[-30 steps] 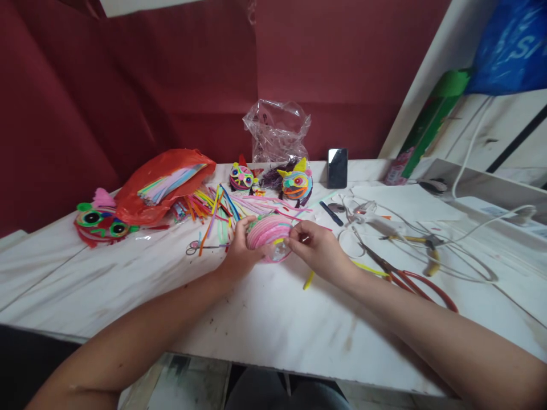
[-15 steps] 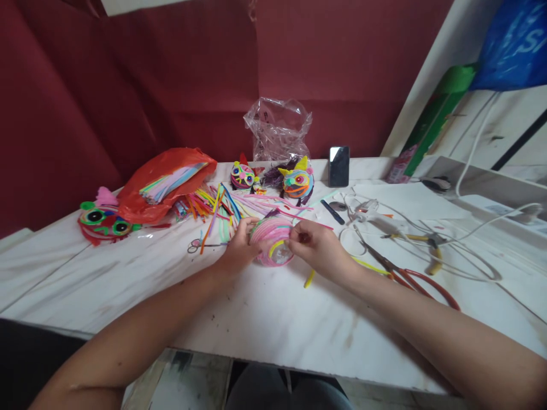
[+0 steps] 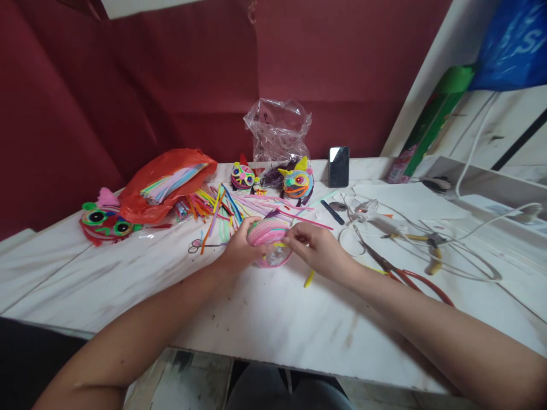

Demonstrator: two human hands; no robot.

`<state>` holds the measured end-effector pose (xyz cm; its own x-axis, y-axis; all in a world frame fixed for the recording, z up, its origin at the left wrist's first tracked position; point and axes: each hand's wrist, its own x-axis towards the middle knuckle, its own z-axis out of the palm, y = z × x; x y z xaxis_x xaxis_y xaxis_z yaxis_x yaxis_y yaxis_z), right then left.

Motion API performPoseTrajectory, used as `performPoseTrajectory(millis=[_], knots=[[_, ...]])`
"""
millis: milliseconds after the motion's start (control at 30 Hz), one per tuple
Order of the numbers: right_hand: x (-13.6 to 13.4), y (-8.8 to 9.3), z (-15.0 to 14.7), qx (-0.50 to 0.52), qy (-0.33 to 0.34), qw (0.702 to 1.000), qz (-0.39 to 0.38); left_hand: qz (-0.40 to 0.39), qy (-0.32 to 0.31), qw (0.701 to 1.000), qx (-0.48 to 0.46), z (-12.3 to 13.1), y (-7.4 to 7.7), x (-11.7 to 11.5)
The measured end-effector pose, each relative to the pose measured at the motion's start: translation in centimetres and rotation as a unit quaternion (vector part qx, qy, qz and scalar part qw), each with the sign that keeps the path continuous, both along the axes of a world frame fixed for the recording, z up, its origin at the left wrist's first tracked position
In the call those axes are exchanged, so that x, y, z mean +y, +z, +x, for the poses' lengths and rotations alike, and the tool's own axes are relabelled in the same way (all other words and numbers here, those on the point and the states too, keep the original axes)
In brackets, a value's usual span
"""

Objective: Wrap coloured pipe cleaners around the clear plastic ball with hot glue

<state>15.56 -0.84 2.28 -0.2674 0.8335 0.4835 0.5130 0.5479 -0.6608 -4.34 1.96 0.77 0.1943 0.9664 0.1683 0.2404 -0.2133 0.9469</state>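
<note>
A round ball wrapped in pink and pale green pipe cleaners (image 3: 268,230) is in my left hand (image 3: 240,246), thumb on the near side and fingers round the far left. Part of the ball's near face is bare, clear and shiny. Across that bare patch runs a short yellow pipe cleaner (image 3: 278,245). Its right end meets the fingertips of my right hand (image 3: 311,244), which are pinched together at the ball's right edge. A dark purple tuft (image 3: 272,213) shows on top of the ball.
Loose pipe cleaners (image 3: 226,208) and a red bag (image 3: 171,182) lie left of centre. Three decorated animal heads stand around, one yellow-eared (image 3: 298,182). Large orange-handled scissors (image 3: 397,270), pliers (image 3: 433,245) and white cables lie right; a phone (image 3: 339,167) leans behind.
The ball has turned slightly in my hands. The yellow pipe cleaner, curved along the bare patch before, now lies straighter toward my right fingertips, which moved a little left.
</note>
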Motion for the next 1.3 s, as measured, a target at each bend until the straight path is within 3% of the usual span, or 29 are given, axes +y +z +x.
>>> performPoseTrajectory(millis=[233, 500, 733, 900, 1133, 1300], knots=[[0.1, 0.5, 0.5, 0.005, 0.012, 1.0, -0.002, -0.037, 0.003, 0.995, -0.098, 0.4, -0.5, -0.1], [-0.4, -0.2, 0.0, -0.027, 0.002, 0.997, 0.077, 0.019, 0.023, 0.996, -0.079, 0.4, -0.2, -0.4], [-0.1, -0.6, 0.1, -0.032, -0.004, 0.994, 0.109, 0.035, -0.019, 0.998, -0.055, -0.1, -1.6, 0.3], [-0.3, -0.6, 0.0, -0.03, -0.007, 0.996, 0.086, 0.057, -0.031, 0.997, -0.041, -0.2, -2.1, 0.5], [-0.5, -0.3, -0.2, -0.027, 0.002, 0.999, 0.022, 0.026, 0.001, 1.0, -0.001, 0.2, -1.2, -0.1], [0.5, 1.0, 1.5, -0.105, 0.004, 0.992, -0.063, -0.027, 0.06, 0.991, -0.114, 0.2, -0.4, 0.5]])
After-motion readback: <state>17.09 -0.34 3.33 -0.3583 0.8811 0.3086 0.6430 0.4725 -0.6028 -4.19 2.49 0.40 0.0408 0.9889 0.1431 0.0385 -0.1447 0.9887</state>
